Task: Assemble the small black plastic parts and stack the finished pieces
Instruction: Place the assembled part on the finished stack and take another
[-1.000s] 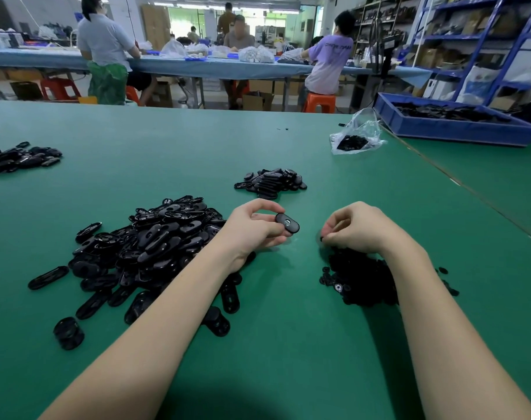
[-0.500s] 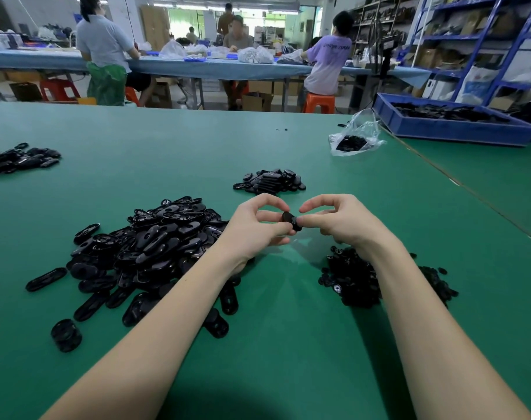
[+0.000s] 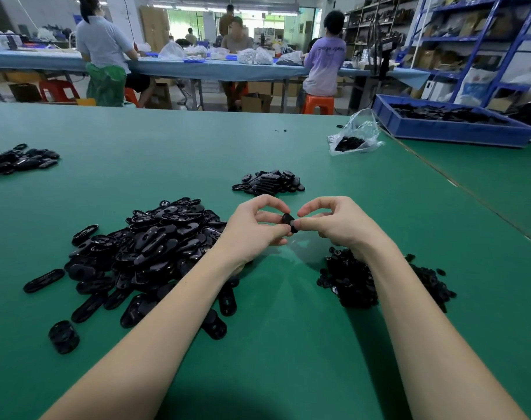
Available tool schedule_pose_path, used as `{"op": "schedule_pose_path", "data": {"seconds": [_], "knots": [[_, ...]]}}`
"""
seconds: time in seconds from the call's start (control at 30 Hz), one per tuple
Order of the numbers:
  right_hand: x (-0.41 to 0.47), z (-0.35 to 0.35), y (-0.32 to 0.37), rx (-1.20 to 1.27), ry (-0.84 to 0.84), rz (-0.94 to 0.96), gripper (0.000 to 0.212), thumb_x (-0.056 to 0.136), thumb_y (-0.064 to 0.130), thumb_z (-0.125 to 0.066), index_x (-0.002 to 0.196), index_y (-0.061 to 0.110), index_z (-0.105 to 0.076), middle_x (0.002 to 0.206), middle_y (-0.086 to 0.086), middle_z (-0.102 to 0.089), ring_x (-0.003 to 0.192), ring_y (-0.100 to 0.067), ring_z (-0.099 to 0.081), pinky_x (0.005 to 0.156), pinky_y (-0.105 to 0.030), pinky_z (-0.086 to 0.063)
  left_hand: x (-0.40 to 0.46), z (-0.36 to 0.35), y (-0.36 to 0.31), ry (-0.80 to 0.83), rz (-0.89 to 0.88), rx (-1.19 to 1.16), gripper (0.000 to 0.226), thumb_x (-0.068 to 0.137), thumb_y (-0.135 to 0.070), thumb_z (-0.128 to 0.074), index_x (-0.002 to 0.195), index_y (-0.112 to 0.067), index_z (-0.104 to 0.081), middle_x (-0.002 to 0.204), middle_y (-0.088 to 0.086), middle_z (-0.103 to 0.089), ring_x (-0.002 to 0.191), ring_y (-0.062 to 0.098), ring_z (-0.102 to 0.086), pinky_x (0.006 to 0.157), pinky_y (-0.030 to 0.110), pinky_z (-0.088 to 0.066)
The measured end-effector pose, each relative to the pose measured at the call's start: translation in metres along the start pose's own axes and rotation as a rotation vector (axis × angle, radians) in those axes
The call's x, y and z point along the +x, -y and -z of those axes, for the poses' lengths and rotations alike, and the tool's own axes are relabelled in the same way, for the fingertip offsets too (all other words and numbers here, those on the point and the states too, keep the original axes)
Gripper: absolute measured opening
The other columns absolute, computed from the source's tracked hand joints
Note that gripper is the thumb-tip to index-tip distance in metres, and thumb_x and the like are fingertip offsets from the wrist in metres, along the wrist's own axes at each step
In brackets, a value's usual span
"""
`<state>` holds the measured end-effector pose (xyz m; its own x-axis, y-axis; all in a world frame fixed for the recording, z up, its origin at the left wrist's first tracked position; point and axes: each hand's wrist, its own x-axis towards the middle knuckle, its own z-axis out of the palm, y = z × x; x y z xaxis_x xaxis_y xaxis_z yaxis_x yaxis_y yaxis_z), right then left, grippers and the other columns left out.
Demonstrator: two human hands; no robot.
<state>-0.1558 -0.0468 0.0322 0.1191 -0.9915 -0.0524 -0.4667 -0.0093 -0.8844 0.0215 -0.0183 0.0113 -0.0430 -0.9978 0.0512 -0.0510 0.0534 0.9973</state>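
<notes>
Both hands meet above the green table [image 3: 288,344]: left hand [image 3: 255,230] and right hand [image 3: 338,225] each pinch the black part [image 3: 288,222] with curled fingers, big loose pile [image 3: 149,250] at nine o'clock, finished stack [image 3: 268,182] at twelve

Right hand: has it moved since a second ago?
Yes. The right hand rose off the small-parts pile and went left to meet the left hand at the oval piece.
</notes>
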Motion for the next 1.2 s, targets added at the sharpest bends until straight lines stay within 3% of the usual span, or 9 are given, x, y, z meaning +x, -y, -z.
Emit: {"op": "schedule_pose_path", "data": {"seconds": [0.13, 0.3, 0.43, 0.6, 0.77, 0.93, 1.2], "knots": [[0.000, -0.001, -0.001, -0.032, -0.032, 0.012, 0.020, 0.078, 0.035, -0.088, 0.090, 0.025, -0.075, 0.079, 0.006, -0.071, 0.041, 0.003, -0.047, 0.049, -0.018, -0.031, -0.001, 0.000, -0.002, 0.003, 0.023, -0.073, 0.024, 0.084, 0.008, -0.071, 0.099, -0.011, -0.065, 0.091, 0.017, -0.077, 0.079, 0.021, -0.074, 0.072, 0.028, -0.061], [-0.005, -0.002, -0.007, 0.113, 0.010, -0.021, 0.026, 0.073, 0.048, -0.088, 0.081, 0.026, -0.077, 0.075, 0.009, -0.069, 0.055, -0.007, -0.044, 0.046, -0.016, -0.033, 0.000, 0.004, -0.005, 0.009, 0.114, -0.159, 0.026, 0.085, 0.006, -0.070, 0.099, -0.014, -0.063, 0.090, 0.008, -0.076, 0.081, 0.018, -0.070, 0.072, 0.024, -0.059], [-0.006, -0.005, -0.006, 0.116, 0.087, -0.010, 0.020, 0.078, 0.041, -0.086, 0.077, 0.026, -0.074, 0.078, 0.008, -0.075, 0.058, -0.009, -0.042, 0.046, -0.017, -0.032, 0.002, 0.004, -0.003, -0.010, 0.133, -0.128, 0.024, 0.085, 0.007, -0.068, 0.098, -0.012, -0.061, 0.078, 0.004, -0.073, 0.070, 0.016, -0.063, 0.073, 0.024, -0.057], [-0.004, -0.007, -0.002, 0.080, 0.062, 0.025, 0.013, 0.082, 0.029, -0.083, 0.078, 0.023, -0.072, 0.075, 0.004, -0.065, 0.060, -0.013, -0.040, 0.048, -0.021, -0.031, 0.004, 0.005, 0.001, -0.030, 0.116, -0.140, 0.024, 0.084, 0.007, -0.070, 0.096, -0.012, -0.062, 0.079, 0.006, -0.075, 0.071, 0.019, -0.067, 0.088, 0.029, -0.057], [-0.002, -0.007, -0.002, 0.044, 0.046, 0.047, 0.012, 0.081, 0.025, -0.081, 0.076, 0.022, -0.071, 0.071, 0.004, -0.059, 0.052, -0.009, -0.040, 0.045, -0.016, -0.031, 0.004, 0.005, 0.001, -0.008, 0.121, -0.114, 0.025, 0.084, 0.003, -0.072, 0.100, -0.013, -0.062, 0.081, 0.006, -0.077, 0.070, 0.015, -0.069, 0.079, 0.022, -0.056], [0.001, -0.012, -0.007, 0.037, 0.029, 0.087, 0.012, 0.083, 0.020, -0.081, 0.078, 0.020, -0.070, 0.064, 0.008, -0.053, 0.045, -0.002, -0.042, 0.043, -0.010, -0.031, 0.002, 0.006, 0.003, -0.022, 0.103, -0.047, 0.023, 0.085, 0.001, -0.072, 0.100, -0.013, -0.062, 0.077, 0.005, -0.074, 0.074, 0.018, -0.066, 0.090, 0.031, -0.055], [0.005, -0.017, -0.010, -0.031, -0.050, 0.102, 0.014, 0.081, 0.021, -0.082, 0.077, 0.018, -0.069, 0.059, 0.012, -0.058, 0.043, 0.002, -0.043, 0.043, -0.009, -0.031, 0.004, 0.001, 0.007, -0.098, 0.098, 0.028, 0.016, 0.086, -0.003, -0.074, 0.095, -0.015, -0.069, 0.080, 0.002, -0.076, 0.070, 0.010, -0.069, 0.074, 0.021, -0.054]]}}
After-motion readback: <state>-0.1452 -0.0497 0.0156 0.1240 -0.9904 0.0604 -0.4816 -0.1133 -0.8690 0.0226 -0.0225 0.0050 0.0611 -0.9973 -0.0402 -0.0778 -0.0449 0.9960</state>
